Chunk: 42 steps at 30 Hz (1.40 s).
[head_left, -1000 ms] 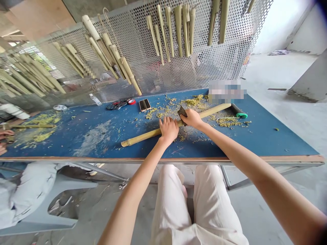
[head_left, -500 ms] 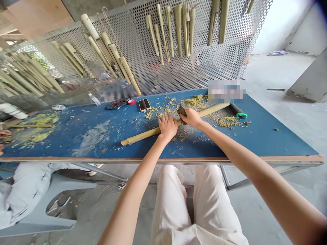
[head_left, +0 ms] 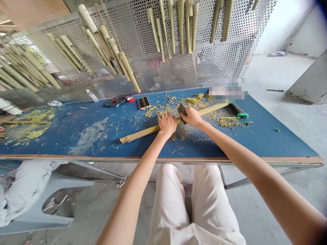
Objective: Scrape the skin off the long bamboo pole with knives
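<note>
A pale bamboo pole lies slantwise on the blue tabletop, its right end farther from me. My left hand is closed around the pole near its middle. Just to the right, my right hand grips a dark, flat scraper blade, which stands on edge against the bamboo. The blade's lower edge is partly hidden by my fingers. Yellow-green shavings are scattered behind the pole and around both hands.
Beyond the pole's right end lies a dark cylinder with a green rim. A phone, red tape roll and small bottle line the back. Bamboo pieces hang on a perforated metal screen. Another person sits at far left.
The view has shifted slightly, moving the left-side things a little leftward and up. Both hands keep their hold, with the blade at nearly the same spot on the pole.
</note>
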Tool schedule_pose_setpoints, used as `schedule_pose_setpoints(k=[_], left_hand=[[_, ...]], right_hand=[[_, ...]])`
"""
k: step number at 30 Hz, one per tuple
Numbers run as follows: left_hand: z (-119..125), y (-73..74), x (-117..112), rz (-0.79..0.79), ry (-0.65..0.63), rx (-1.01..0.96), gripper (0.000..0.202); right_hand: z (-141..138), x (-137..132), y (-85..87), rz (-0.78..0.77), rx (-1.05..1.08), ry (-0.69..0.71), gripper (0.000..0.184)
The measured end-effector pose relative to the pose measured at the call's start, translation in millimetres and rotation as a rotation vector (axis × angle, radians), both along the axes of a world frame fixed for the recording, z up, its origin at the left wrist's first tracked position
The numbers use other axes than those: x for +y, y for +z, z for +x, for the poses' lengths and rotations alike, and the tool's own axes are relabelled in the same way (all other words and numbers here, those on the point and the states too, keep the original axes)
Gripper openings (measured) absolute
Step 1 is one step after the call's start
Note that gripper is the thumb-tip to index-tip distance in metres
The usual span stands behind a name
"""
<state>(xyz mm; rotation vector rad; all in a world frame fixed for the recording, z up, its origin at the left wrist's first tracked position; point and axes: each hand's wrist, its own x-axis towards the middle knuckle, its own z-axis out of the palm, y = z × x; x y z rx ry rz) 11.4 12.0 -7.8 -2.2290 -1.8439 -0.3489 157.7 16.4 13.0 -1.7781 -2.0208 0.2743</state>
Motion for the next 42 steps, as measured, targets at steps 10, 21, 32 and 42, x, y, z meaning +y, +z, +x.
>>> schedule_pose_setpoints(k=[10, 21, 32, 42], left_hand=[[-1.3, -2.8, 12.3, 0.018, 0.011, -0.024, 0.057], [-2.5, -4.1, 27.5, -0.038, 0.052, -0.068, 0.056], [-4.4, 5.0, 40.8, -0.094, 0.097, -0.135, 0.057], [-5.9, 9.1, 49.5, -0.118, 0.116, -0.141, 0.053]], right_hand=[[-1.9, 3.3, -5.8, 0.042, -0.054, -0.019, 0.021], [-3.8, 3.2, -4.7, 0.025, -0.064, -0.013, 0.022], [-5.9, 0.9, -1.3, 0.018, -0.08, -0.041, 0.023], [-8.2, 0.3, -6.5, 0.033, -0.144, -0.052, 0.029]])
